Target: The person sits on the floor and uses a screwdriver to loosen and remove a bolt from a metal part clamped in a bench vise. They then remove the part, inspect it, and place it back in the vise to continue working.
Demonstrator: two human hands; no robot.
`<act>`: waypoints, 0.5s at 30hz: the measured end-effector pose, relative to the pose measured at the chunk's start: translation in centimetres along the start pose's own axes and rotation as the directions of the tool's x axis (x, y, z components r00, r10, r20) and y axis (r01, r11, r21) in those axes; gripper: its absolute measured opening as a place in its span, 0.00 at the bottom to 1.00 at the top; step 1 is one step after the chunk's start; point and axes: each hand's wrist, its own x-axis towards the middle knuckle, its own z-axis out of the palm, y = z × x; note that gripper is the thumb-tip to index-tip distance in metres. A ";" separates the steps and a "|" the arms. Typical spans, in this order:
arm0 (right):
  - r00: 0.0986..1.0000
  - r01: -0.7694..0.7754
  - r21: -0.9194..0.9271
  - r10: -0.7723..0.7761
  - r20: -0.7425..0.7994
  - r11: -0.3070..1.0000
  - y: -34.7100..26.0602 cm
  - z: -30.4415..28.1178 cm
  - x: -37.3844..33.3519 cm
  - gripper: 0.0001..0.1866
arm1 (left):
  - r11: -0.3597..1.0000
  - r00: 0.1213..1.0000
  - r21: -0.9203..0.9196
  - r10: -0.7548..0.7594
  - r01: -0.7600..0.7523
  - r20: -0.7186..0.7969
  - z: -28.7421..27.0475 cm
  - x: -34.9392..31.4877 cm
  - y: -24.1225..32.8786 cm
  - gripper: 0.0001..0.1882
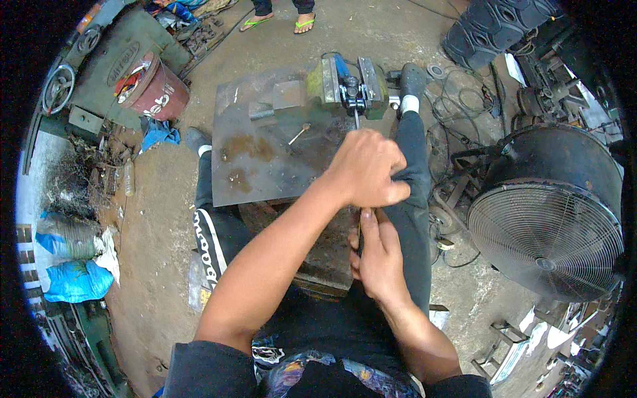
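My left hand is closed over a slim metal tool, whose thin shaft runs forward from the fist to the vise. Close behind it, my right hand grips the rear end of the same tool, thumb laid along it; a sliver of dark and yellow shows between the fingers. The shaft's far end meets a dark metal part held between the jaws of a greenish bench vise. My hands hide most of the tool, so its exact kind cannot be told.
Under the vise lies a flat steel plate with metal blocks and a small pale-ended stick. My legs straddle it. A large drum fan stands at right near cables; a red bucket at left. Someone's sandalled feet are ahead.
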 end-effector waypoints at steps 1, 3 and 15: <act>0.999 0.042 0.022 -0.043 0.030 0.999 -0.1 0.0 0.1 0.17 | 1.000 0.999 -0.003 -0.027 0.027 -0.030 -0.1 0.1 -0.1 0.19; 0.997 -0.083 0.016 0.083 -0.007 0.996 -0.3 -0.1 0.0 0.17 | 0.998 0.999 -0.050 -0.020 0.022 0.038 0.0 0.1 0.0 0.19; 0.987 -0.157 0.046 0.158 -0.001 0.986 -1.3 -0.4 -0.2 0.17 | 0.996 1.000 -0.089 -0.028 0.026 -0.014 -0.1 0.3 0.0 0.21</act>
